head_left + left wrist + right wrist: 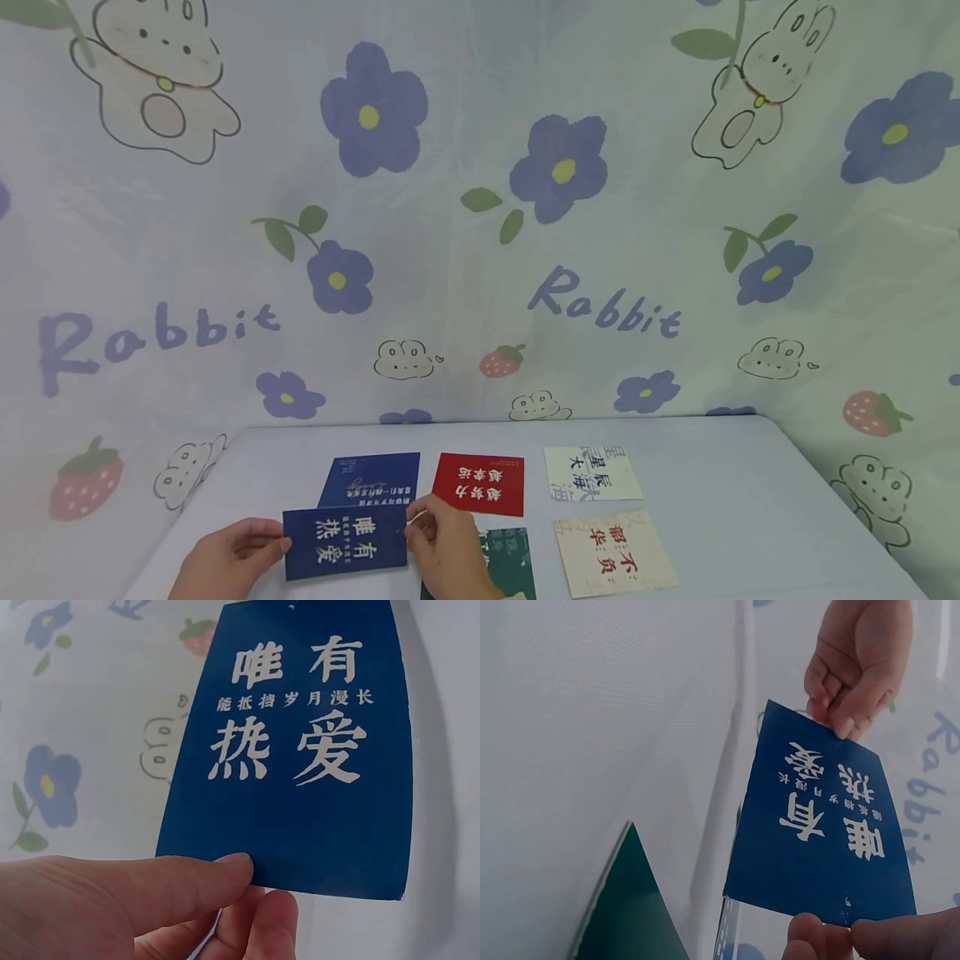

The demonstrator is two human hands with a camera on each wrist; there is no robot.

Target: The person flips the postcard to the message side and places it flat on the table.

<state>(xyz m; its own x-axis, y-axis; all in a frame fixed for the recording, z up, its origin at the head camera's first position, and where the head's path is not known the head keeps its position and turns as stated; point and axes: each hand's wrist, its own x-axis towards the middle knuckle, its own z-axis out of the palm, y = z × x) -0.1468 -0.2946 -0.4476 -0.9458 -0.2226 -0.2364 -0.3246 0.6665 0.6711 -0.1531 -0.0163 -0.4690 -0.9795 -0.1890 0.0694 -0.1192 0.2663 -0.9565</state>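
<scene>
A dark blue card (347,543) with large white Chinese characters is held up between both hands, in front of the other cards. My left hand (231,554) pinches its left edge, thumb on the printed face and fingers behind, as the left wrist view shows. At the opposite end, my right hand (452,543) pinches the short edge between thumb and fingers. Behind the held card lies another blue card (375,477), its near part covered. A green card (512,560) is partly hidden under the right hand.
On the white table (757,517) lie a red card (480,485), a white card with blue characters (594,473) and a cream card with red characters (615,553), in rough rows to the right. A curtain (450,275) printed with rabbits and flowers hangs behind the table.
</scene>
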